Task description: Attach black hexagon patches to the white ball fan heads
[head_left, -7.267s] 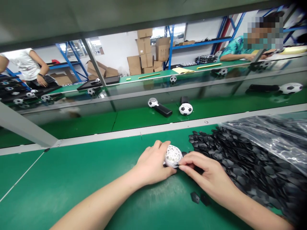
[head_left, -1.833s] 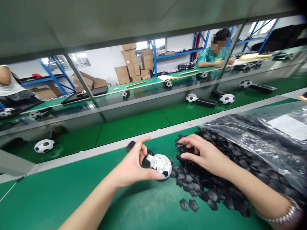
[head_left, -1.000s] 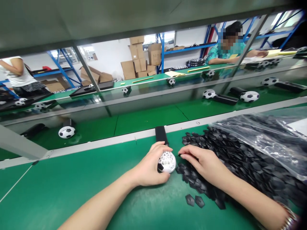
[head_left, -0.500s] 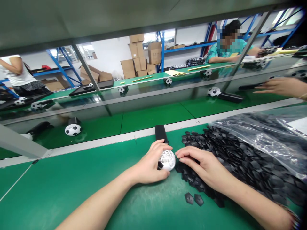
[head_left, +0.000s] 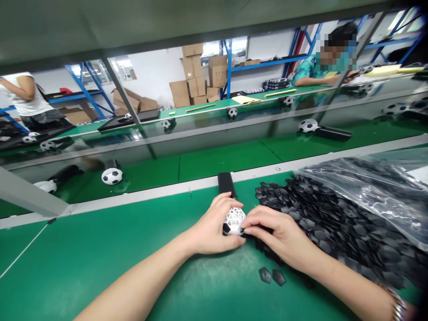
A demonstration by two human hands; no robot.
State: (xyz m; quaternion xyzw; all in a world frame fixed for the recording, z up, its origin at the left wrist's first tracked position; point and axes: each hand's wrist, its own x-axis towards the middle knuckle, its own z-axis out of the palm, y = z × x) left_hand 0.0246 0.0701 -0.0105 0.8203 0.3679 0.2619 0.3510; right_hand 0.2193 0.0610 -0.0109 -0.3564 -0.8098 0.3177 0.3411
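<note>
My left hand (head_left: 214, 227) is wrapped round a small white football-shaped piece (head_left: 236, 217) with an open lattice surface and a black pentagon set in its lower left. A black handle (head_left: 226, 185) extends from the ball toward the bench's far edge. At the ball's right side, the fingertips of my right hand (head_left: 274, 232) are pinched on a small dark piece, apparently a black pentagon, mostly hidden by the fingers. Right of the ball spreads a large heap of black pentagon pieces (head_left: 321, 209). Two loose pentagons (head_left: 271, 276) lie on the green bench (head_left: 133, 240) below my right hand.
A clear plastic bag (head_left: 371, 187) lies over the heap. Beyond the metal rail (head_left: 160, 189), a green conveyor belt (head_left: 214, 158) carries football-headed pieces (head_left: 112, 176) with black handles. Across it, a person (head_left: 321, 67) sits at another bench; another person (head_left: 25, 96) stands far left.
My right hand's fingertips have moved left onto the ball's side. The football pieces on the belt have shifted right. The other hand at the right edge is out of view.
</note>
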